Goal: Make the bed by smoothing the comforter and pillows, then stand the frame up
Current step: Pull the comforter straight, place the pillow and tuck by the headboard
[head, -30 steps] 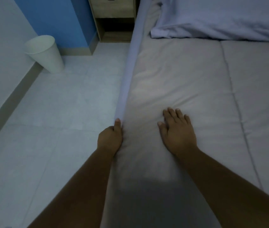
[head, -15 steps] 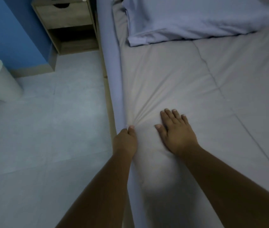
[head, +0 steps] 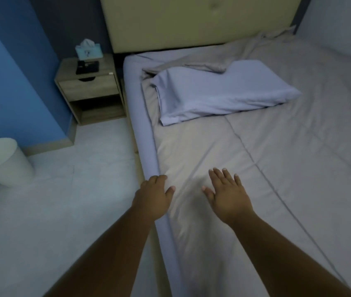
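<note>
Left hand curled over comforter edge; right hand spread flat.

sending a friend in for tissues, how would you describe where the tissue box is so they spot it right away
Find the padded headboard, then the small wooden nightstand to its left, by the blue wall. The tissue box stands at the back of its top: pale blue, a white tissue poking up, unlike the flat dark item before it.

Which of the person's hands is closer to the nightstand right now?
The left. The left hand sits at the mattress edge, on the side facing the nightstand. The right hand lies farther in on the comforter, spread flat.
</note>
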The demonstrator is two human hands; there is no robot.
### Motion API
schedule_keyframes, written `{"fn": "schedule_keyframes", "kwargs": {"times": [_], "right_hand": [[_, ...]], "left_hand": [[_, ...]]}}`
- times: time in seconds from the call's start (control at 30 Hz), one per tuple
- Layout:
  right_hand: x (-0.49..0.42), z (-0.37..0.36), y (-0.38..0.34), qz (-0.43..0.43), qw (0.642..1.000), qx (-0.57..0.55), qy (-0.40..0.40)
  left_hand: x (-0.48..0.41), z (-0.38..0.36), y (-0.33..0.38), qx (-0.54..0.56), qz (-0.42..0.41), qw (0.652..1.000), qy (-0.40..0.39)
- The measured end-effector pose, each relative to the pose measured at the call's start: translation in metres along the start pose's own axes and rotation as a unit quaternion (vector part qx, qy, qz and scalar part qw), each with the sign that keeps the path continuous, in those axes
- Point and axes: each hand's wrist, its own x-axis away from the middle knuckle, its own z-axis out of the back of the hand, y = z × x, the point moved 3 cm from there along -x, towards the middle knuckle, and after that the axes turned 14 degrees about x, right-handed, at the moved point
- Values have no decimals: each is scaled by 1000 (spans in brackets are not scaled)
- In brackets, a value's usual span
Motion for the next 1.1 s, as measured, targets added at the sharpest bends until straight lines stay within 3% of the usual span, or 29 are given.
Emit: {"fn": "schedule_keyframes", "kwargs": {"times": [0.23,0.5,0.73,1.1], "right_hand": [[-72,65,-45,-65,998,-22,14],[-215,116,-94,-133,990,-35,30],[-319,123,-66,-149,987,-54,36],[-485,129,52,-226,970,-88,24]], "left_hand": [[-81,111,1,-69,-127,990,2],[-223,194,-36,-118,-153,981,-34],[-337,189,-15,-120,-205,970,-48],[-534,157,77,-148,-268,947,-101]]}}
